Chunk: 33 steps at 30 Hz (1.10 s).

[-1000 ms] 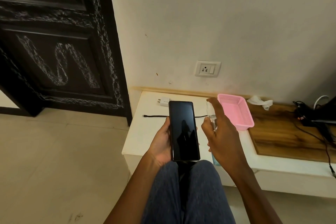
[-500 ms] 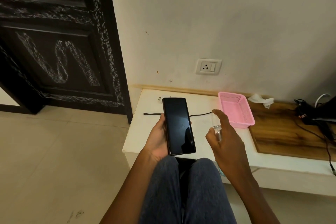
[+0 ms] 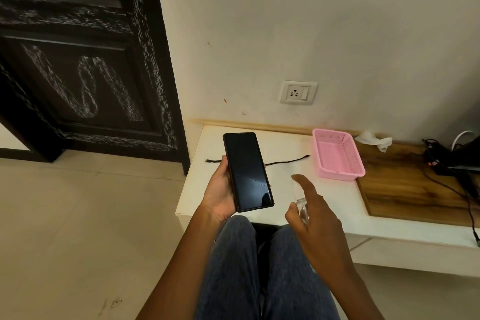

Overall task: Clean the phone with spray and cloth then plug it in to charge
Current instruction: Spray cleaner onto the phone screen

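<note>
The white surface (image 3: 280,145) carries a pink basket (image 3: 337,157) at 2 o'clock and a black cable (image 3: 285,162). The left hand (image 3: 219,193) grips the phone (image 3: 248,171) screen-up at centre. The right hand (image 3: 315,218), at 4 o'clock, curls round a clear spray bottle (image 3: 302,208), forefinger raised.

spray bottle (image 3: 302,209) mostly hidden in right hand (image 3: 315,223)

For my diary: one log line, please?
left hand holds phone | right hand holds spray bottle | droplets on screen | cable unplugged
</note>
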{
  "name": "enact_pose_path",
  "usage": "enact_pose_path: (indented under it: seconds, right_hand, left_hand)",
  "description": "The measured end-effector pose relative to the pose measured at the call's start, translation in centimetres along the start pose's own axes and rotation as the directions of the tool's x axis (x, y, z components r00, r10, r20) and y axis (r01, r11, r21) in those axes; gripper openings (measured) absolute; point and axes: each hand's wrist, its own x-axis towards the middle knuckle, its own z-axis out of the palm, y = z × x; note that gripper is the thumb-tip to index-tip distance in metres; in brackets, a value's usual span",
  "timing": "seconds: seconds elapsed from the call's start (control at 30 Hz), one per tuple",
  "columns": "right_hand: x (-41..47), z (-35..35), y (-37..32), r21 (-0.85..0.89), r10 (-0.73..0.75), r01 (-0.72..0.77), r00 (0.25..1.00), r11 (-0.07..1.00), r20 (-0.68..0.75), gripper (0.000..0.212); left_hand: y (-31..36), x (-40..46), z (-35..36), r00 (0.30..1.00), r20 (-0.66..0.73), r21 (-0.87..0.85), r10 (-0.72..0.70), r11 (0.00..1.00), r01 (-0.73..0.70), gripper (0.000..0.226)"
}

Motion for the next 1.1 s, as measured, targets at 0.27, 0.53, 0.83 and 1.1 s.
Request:
enact_pose_path:
  seconds: [0.27, 0.53, 0.83, 1.1]
  right_hand:
    - [-0.1, 1.0, -0.8, 0.037, -0.039, 0.04, 0.998, 0.998, -0.039, 0.053]
    - [3.9, 0.3, 0.9, 0.276, 0.085, -0.046, 0.988, 0.96, -0.131, 0.054]
    - [9.0, 3.9, 6.0, 0.374, 0.258, -0.248, 0.966, 0.894, 0.025, 0.045]
    - [12.5, 7.7, 9.5, 0.308, 0.363, -0.375, 0.926, 0.874, 0.098, 0.045]
  left_hand:
    - [-1.2, -0.3, -0.3, 0.999, 0.009, 0.021, -0.045, 0.999, 0.045, 0.062]
    - [-2.1, -0.1, -0.8, 0.987, 0.069, -0.083, -0.143, 0.985, 0.148, 0.065]
    - [-2.8, 1.0, -2.1, 0.981, 0.0, -0.062, -0.192, 0.98, 0.191, 0.066]
    - [-3.1, 2.3, -4.0, 0.982, -0.049, -0.04, -0.184, 0.982, 0.182, 0.064]
